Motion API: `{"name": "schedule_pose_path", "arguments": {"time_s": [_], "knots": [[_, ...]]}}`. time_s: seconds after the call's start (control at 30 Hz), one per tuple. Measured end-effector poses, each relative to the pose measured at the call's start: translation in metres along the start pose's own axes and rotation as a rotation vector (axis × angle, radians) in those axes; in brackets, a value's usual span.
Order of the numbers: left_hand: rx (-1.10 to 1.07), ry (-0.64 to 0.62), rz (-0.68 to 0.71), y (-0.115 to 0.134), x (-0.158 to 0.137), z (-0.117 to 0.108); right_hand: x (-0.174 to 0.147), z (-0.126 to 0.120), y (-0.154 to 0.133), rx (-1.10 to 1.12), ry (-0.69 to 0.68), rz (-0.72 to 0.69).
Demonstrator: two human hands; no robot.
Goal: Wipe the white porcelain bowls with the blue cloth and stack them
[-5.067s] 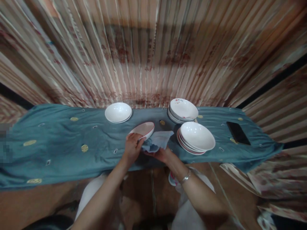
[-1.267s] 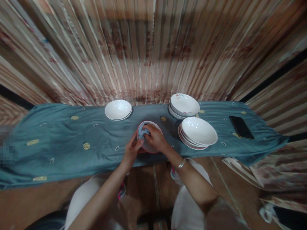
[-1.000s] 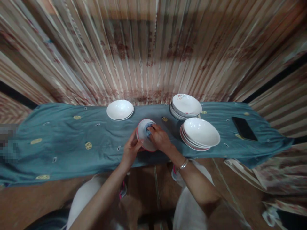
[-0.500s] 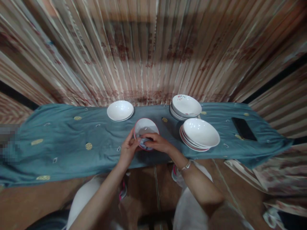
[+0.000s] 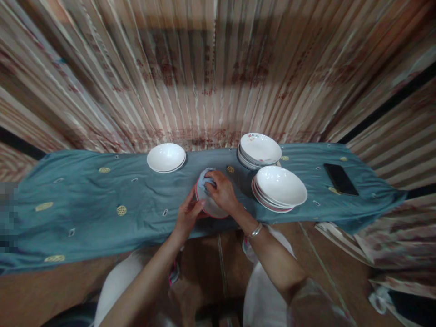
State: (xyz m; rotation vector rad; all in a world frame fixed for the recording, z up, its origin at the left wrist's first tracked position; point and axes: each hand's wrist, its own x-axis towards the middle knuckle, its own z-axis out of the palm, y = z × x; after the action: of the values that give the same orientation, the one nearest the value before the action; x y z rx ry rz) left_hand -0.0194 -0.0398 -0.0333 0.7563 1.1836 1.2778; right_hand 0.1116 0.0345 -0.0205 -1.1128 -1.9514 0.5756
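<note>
A white bowl with a red rim (image 5: 215, 209) is tilted above the front of the table. My left hand (image 5: 187, 212) grips its left side, thumb over the rim. In my right hand (image 5: 222, 190) is a bunched light-blue cloth (image 5: 206, 178), pressed against the far edge of the bowl. The right fingers are closed round the cloth and cover part of the bowl's inside.
Two stacks of white bowls, a rear one (image 5: 260, 149) and a front one (image 5: 281, 186), stand to the right. Shallow white bowls (image 5: 166, 157) sit back left. A black phone (image 5: 340, 179) lies on the teal tablecloth (image 5: 91, 195). A striped curtain (image 5: 190, 91) hangs behind.
My right hand and the cloth have moved from the bowl's near side to its far edge. The bowl has tilted and shifted slightly right. The view has swung a little.
</note>
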Motion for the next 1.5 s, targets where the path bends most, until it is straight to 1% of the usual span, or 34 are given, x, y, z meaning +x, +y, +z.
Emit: {"name": "schedule_pose_path", "arguments": {"time_s": [0.13, 0.23, 0.33, 0.47, 0.53, 0.6, 0.67, 0.73, 0.8, 0.87, 0.93, 1.07, 1.17, 1.27, 1.37, 1.43, 1.5], "knots": [[0.017, -0.007, 0.008, 0.001, 0.000, -0.001, 0.001, -0.006, 0.003, -0.287, -0.070, -0.019], [0.036, -0.002, 0.038, 0.001, 0.001, -0.005, 0.000, -0.008, 0.005, -0.446, -0.106, 0.014], [0.061, 0.005, 0.108, 0.001, 0.004, -0.010, -0.003, -0.008, 0.008, -0.532, -0.133, 0.039], [0.093, 0.050, 0.200, 0.002, 0.009, -0.016, -0.009, -0.002, 0.009, -0.556, -0.187, 0.027], [0.103, 0.068, 0.236, 0.003, 0.012, -0.017, -0.013, 0.004, 0.008, -0.512, -0.223, 0.010], [0.107, 0.086, 0.270, 0.006, 0.014, -0.017, -0.016, 0.011, 0.007, -0.412, -0.248, -0.014], [0.101, 0.109, 0.295, 0.009, 0.015, -0.017, -0.018, 0.017, 0.006, -0.247, -0.271, -0.042], [0.083, 0.128, 0.298, 0.012, 0.015, -0.017, -0.019, 0.019, 0.005, -0.033, -0.305, -0.056], [0.055, 0.130, 0.277, 0.014, 0.013, -0.017, -0.020, 0.018, 0.004, 0.183, -0.346, -0.033], [0.031, 0.123, 0.245, 0.017, 0.010, -0.017, -0.020, 0.013, 0.004, 0.352, -0.379, 0.031], [0.010, 0.112, 0.213, 0.020, 0.008, -0.016, -0.020, 0.005, 0.004, 0.470, -0.394, 0.124], [-0.015, 0.112, 0.167, 0.026, 0.006, -0.012, -0.019, -0.015, 0.000, 0.678, -0.370, 0.338], [-0.092, 0.129, 0.164, 0.032, 0.008, -0.010, -0.022, -0.032, -0.012, 0.822, -0.333, 0.398], [-0.204, 0.104, 0.157, 0.039, 0.007, -0.008, -0.036, -0.048, -0.027, 0.841, -0.310, 0.437], [-0.266, 0.041, 0.125, 0.048, 0.001, -0.001, -0.059, -0.063, -0.035, 0.736, -0.313, 0.531], [-0.284, -0.004, 0.118, 0.052, -0.006, 0.008, -0.074, -0.075, -0.034, 0.690, -0.272, 0.528], [-0.282, -0.058, 0.118, 0.055, -0.013, 0.022, -0.085, -0.088, -0.031, 0.691, -0.210, 0.537]]}}
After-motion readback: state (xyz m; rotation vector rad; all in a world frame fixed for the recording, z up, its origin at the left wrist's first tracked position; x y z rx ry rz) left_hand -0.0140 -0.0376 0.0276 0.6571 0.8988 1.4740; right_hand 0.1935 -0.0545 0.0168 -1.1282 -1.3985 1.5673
